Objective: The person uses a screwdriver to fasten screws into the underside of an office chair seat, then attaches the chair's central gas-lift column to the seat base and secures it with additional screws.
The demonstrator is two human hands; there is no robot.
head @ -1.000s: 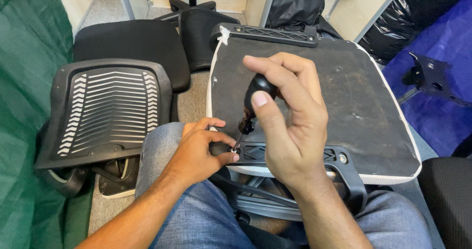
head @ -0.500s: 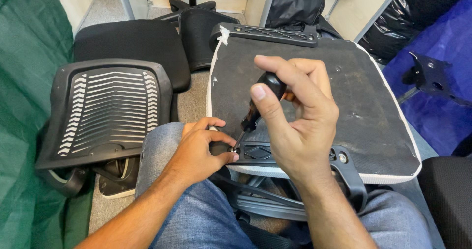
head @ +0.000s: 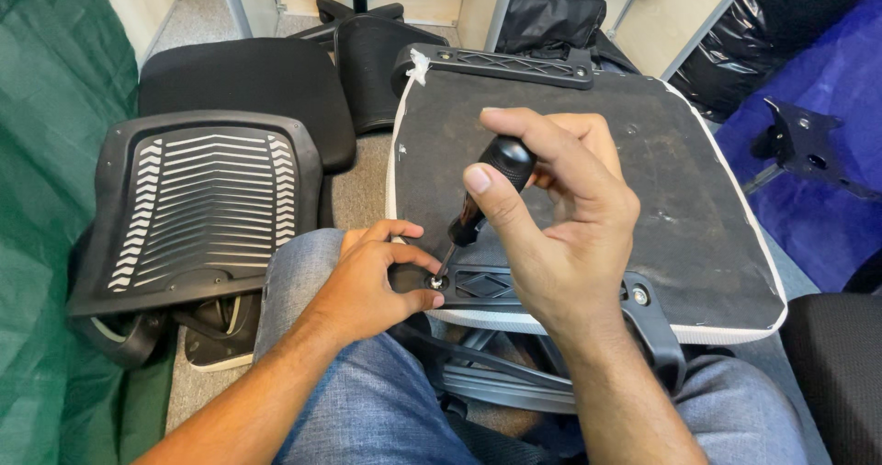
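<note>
An upturned chair seat (head: 661,180), dark underneath with a white rim, rests across my lap. My right hand (head: 560,226) grips a black-handled screwdriver (head: 487,185) tilted down to the left, its tip on a silver screw (head: 435,282) in a black plastic armrest bracket (head: 487,286) at the seat's near edge. My left hand (head: 367,281) lies against that bracket, with fingers curled around the screw and the screwdriver's tip. A second bolt (head: 639,295) shows on the bracket to the right of my right wrist.
A black ribbed chair backrest (head: 202,208) lies on the floor at left beside green fabric (head: 46,153). Black seat cushions (head: 248,88) and a chair base (head: 354,10) sit behind. A blue sheet with a black metal part (head: 808,148) is at right.
My right hand has shifted its fingers around the screwdriver handle and moved slightly right. The left hand stays at the screw.
</note>
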